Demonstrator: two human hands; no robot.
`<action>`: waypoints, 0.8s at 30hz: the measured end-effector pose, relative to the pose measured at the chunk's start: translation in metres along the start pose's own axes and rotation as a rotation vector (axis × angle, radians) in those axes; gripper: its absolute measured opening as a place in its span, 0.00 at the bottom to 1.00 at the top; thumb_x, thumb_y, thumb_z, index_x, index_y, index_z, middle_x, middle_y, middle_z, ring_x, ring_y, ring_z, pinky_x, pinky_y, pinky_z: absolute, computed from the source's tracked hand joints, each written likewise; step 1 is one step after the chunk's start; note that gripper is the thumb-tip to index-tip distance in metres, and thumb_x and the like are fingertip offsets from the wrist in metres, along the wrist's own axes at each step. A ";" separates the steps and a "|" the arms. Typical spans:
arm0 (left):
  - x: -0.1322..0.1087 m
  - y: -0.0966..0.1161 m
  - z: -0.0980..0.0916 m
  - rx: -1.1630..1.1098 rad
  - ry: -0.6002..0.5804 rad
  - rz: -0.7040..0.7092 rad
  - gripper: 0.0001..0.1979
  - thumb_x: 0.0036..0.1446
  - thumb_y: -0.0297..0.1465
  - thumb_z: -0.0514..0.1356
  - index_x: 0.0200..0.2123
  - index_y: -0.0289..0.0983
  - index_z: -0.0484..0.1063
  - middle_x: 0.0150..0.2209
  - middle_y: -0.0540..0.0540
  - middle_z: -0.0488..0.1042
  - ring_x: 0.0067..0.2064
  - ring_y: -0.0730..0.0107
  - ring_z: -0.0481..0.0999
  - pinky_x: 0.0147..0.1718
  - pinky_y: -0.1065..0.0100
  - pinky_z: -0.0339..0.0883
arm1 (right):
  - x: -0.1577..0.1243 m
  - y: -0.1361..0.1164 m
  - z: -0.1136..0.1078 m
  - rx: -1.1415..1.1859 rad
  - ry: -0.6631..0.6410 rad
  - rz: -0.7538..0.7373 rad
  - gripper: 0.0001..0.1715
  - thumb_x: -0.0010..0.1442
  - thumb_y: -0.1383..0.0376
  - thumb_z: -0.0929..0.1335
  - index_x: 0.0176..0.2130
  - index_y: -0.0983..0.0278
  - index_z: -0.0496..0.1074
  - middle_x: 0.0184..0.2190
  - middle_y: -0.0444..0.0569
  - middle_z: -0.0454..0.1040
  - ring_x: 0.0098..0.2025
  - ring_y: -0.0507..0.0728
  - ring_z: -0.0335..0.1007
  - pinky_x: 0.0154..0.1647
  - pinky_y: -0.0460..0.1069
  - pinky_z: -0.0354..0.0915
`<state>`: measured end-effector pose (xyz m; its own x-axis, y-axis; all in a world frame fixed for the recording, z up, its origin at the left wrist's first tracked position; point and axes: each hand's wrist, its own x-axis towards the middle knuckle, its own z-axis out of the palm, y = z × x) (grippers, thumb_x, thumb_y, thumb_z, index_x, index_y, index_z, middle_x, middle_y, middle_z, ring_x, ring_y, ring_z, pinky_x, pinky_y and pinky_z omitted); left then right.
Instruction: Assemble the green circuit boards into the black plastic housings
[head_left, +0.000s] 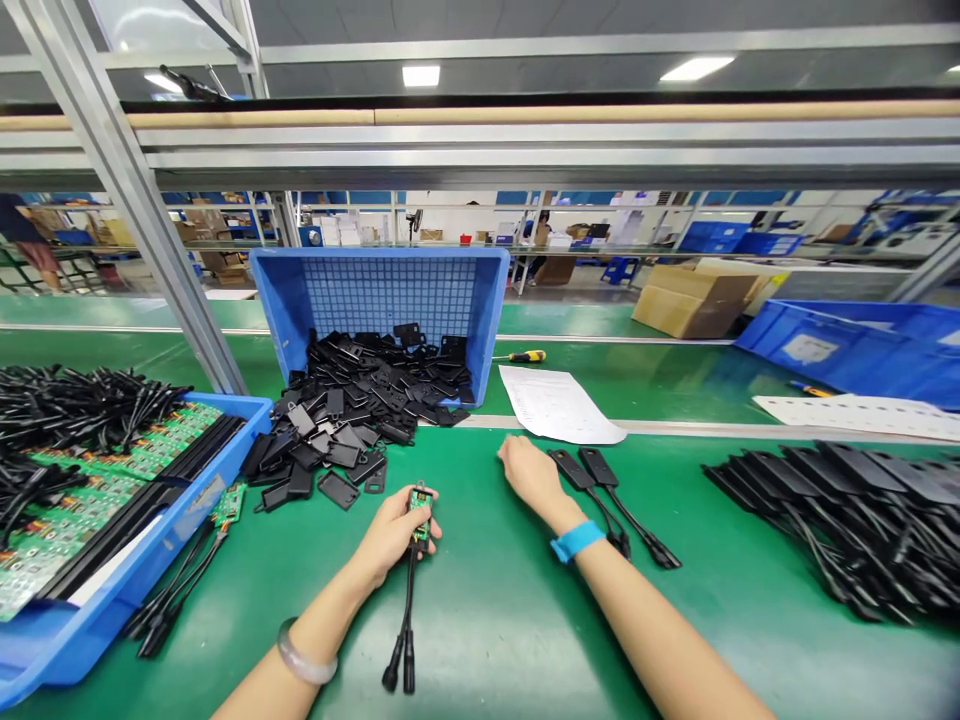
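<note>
My left hand [391, 535] is closed around a green circuit board [420, 512], its thumb pressed on the face. Two black cables with connector ends [405, 655] hang from the board toward me. My right hand [529, 475], a blue band on its wrist, is curled over the green table; its fingertips are turned away, so anything in them is hidden. Just right of it lie two black cased units [585, 468] with cables. Loose black plastic housings [337, 488] spill out of a tipped blue crate [491, 330] ahead of my left hand.
At left stands a blue tray [247, 410] of circuit boards and cables, with a cabled board [229, 505] beside it. Black cased units [832, 500] are piled at right. A paper sheet [559, 405] and a screwdriver [525, 356] lie behind. A metal post [150, 200] rises at left.
</note>
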<state>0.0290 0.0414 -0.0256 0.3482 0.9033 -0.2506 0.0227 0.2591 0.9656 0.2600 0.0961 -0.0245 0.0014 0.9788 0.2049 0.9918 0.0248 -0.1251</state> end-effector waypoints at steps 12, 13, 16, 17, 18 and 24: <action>0.004 -0.004 0.000 -0.012 0.020 0.014 0.24 0.44 0.40 0.64 0.42 0.31 0.68 0.25 0.49 0.72 0.23 0.75 0.69 0.20 0.74 0.58 | 0.076 -0.052 0.017 0.077 0.076 -0.243 0.06 0.58 0.72 0.68 0.37 0.67 0.74 0.39 0.55 0.71 0.44 0.60 0.67 0.44 0.49 0.62; 0.004 -0.004 -0.001 -0.014 0.024 0.031 0.23 0.43 0.37 0.65 0.42 0.31 0.69 0.25 0.49 0.72 0.23 0.75 0.69 0.21 0.74 0.58 | 0.080 -0.055 0.019 0.115 0.092 -0.254 0.05 0.57 0.73 0.68 0.36 0.67 0.74 0.38 0.55 0.72 0.43 0.60 0.66 0.44 0.50 0.62; 0.004 -0.005 -0.003 -0.050 0.039 0.090 0.24 0.37 0.29 0.68 0.41 0.31 0.70 0.28 0.49 0.73 0.26 0.77 0.68 0.25 0.74 0.59 | 0.082 -0.058 0.018 0.255 0.166 -0.262 0.07 0.59 0.72 0.66 0.32 0.67 0.74 0.35 0.55 0.72 0.42 0.60 0.67 0.46 0.52 0.63; 0.004 -0.006 -0.003 -0.078 0.046 0.097 0.24 0.36 0.28 0.69 0.41 0.31 0.71 0.29 0.48 0.73 0.26 0.77 0.68 0.26 0.74 0.60 | 0.079 -0.057 0.016 0.309 0.201 -0.255 0.08 0.61 0.71 0.64 0.34 0.67 0.74 0.35 0.55 0.72 0.42 0.60 0.67 0.46 0.53 0.63; 0.004 -0.006 -0.003 -0.110 0.054 0.095 0.25 0.36 0.29 0.69 0.41 0.31 0.70 0.29 0.48 0.74 0.26 0.77 0.69 0.26 0.74 0.60 | 0.073 -0.056 0.014 0.361 0.234 -0.242 0.10 0.62 0.70 0.62 0.37 0.67 0.73 0.36 0.55 0.71 0.42 0.60 0.67 0.46 0.53 0.64; 0.005 -0.005 0.001 -0.281 0.120 0.049 0.30 0.39 0.40 0.70 0.44 0.32 0.68 0.33 0.43 0.74 0.31 0.71 0.74 0.26 0.73 0.65 | -0.003 -0.058 0.002 1.108 0.122 -0.162 0.22 0.60 0.59 0.63 0.52 0.65 0.60 0.27 0.43 0.67 0.27 0.55 0.71 0.26 0.49 0.69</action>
<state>0.0319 0.0438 -0.0318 0.2291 0.9465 -0.2272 -0.2569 0.2839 0.9238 0.2020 0.0916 -0.0195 -0.0445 0.9226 0.3833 0.3209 0.3765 -0.8690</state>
